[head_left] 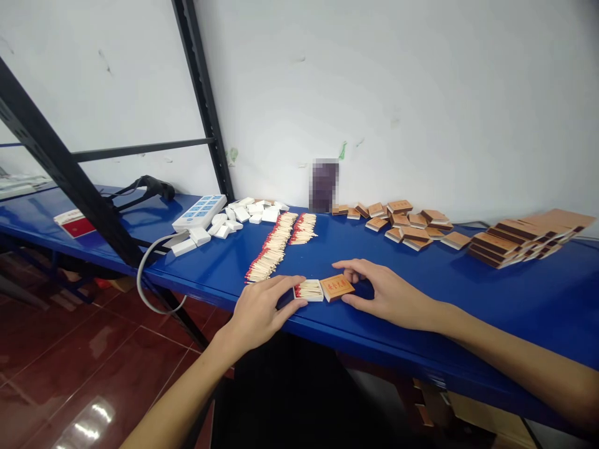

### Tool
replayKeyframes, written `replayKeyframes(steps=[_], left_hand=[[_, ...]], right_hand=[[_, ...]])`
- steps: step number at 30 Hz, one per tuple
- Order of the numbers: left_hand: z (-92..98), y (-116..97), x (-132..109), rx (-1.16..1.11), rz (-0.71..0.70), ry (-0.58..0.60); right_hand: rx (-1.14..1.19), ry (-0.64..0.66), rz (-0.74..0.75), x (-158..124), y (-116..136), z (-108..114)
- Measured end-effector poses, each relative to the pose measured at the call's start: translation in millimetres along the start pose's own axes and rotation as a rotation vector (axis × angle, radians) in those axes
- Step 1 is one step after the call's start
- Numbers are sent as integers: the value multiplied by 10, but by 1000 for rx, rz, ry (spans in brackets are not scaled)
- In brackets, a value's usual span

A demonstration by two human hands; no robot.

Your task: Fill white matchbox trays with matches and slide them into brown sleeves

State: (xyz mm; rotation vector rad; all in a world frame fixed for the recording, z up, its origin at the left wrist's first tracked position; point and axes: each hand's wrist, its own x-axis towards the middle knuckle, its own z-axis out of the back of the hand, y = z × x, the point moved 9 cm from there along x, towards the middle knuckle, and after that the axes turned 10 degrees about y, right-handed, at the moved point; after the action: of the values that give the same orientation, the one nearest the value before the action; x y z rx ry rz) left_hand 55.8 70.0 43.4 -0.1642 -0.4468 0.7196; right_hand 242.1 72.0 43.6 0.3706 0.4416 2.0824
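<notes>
fingers (283,285) of left hand (259,312), slightly parted, grip white cardboard tray (309,299) of red-tipped wooden matches (309,289). right hand (390,294), fingers half curled, holds orange-brown printed cardboard matchbox sleeve (337,286), angled at tray's right end. both near front edge of glossy blue desk (444,268).

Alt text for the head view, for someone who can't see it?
A person's left hand holds a white tray of red-tipped matches at a blue table while the right hand holds an orange matchbox sleeve beside it. Behind lie loose matches, white pieces to their left, tan matchboxes to their right.
</notes>
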Motion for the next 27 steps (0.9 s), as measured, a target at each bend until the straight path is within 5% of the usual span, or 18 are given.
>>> replayKeyframes(steps=[14,27], left_hand=[[16,-88,-15,51,-116,-42],[-34,35,18,20,62,29]], right_hand=[[31,-5,8,90,15,-25],[64,23,80,131,197,-113]])
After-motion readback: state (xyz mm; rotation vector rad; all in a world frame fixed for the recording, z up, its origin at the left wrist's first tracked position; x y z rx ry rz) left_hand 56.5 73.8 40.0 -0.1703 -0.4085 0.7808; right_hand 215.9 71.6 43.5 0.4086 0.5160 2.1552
